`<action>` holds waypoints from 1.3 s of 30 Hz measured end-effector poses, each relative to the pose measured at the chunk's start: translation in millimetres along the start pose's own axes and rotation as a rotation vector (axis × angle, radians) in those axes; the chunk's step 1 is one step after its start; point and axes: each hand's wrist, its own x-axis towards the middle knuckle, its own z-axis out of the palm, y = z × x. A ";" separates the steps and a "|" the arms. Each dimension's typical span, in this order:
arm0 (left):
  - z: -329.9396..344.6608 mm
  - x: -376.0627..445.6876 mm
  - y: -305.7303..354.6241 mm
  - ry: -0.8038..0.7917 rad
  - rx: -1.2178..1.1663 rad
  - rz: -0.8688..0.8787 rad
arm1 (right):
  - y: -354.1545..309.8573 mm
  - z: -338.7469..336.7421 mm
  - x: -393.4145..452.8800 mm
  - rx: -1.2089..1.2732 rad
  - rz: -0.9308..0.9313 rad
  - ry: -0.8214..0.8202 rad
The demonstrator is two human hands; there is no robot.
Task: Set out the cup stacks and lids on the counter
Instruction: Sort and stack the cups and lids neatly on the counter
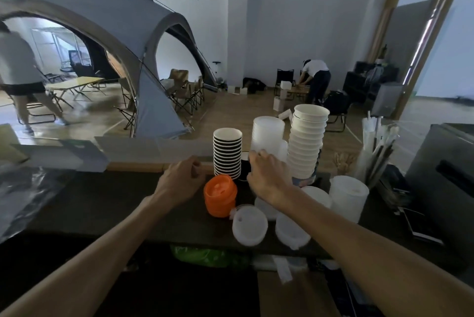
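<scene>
On the dark counter [102, 204] stands a stack of black-and-white cups [227, 152], with a short black cup stack [244, 166] right beside it. My right hand [266, 175] wraps around the base of a translucent cup stack [266, 134]. A tall white cup stack [306, 145] stands to its right. My left hand [183, 178] hovers left of the black-and-white stack, fingers curled and holding nothing. An orange lid stack [220, 195] sits in front. White lid stacks [250, 224], [291, 230], [347, 197] lie at the front right.
A holder of wrapped straws [377, 147] stands at the right, next to a grey machine [441, 173]. A pale ledge [133, 152] runs along the counter's far edge. Clear plastic sheet [23, 193] covers the counter's left end. Beyond are a tent and two people.
</scene>
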 end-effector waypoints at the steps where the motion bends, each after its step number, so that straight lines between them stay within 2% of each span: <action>1: -2.0 6.4 -1.8 -0.006 -0.030 0.005 | -3.0 -1.6 6.3 -0.005 -0.010 0.007; 6: -20.3 46.6 13.7 0.067 -0.124 0.179 | -9.3 -33.3 41.1 -0.048 -0.016 0.122; 10: -41.9 82.5 42.7 0.120 -0.173 0.413 | 12.5 -69.4 59.6 -0.025 0.093 0.257; 14: -39.3 110.5 82.9 0.067 -0.278 0.599 | 42.1 -90.6 62.9 -0.064 0.206 0.400; 20: -4.8 132.6 148.0 -0.053 -0.330 0.780 | 76.8 -105.2 53.2 -0.201 0.340 0.362; 25: 18.4 142.5 196.2 -0.101 -0.197 0.865 | 111.2 -95.1 40.3 -0.151 0.388 0.357; 27: 26.0 147.2 211.1 -0.090 -0.164 0.878 | 126.0 -88.7 35.8 -0.060 0.413 0.343; 29: 34.9 152.0 224.7 -0.069 -0.125 0.884 | 140.7 -79.3 30.6 0.096 0.443 0.291; 31: 43.9 157.0 238.5 -0.096 -0.059 0.878 | 154.6 -67.7 25.5 0.226 0.468 0.171; 35: 56.9 170.6 259.0 -0.249 0.107 0.808 | 183.7 -36.7 29.0 0.446 0.521 -0.209; 39: 68.1 178.9 257.6 -0.400 0.174 0.733 | 205.2 20.4 38.0 0.563 0.482 -0.318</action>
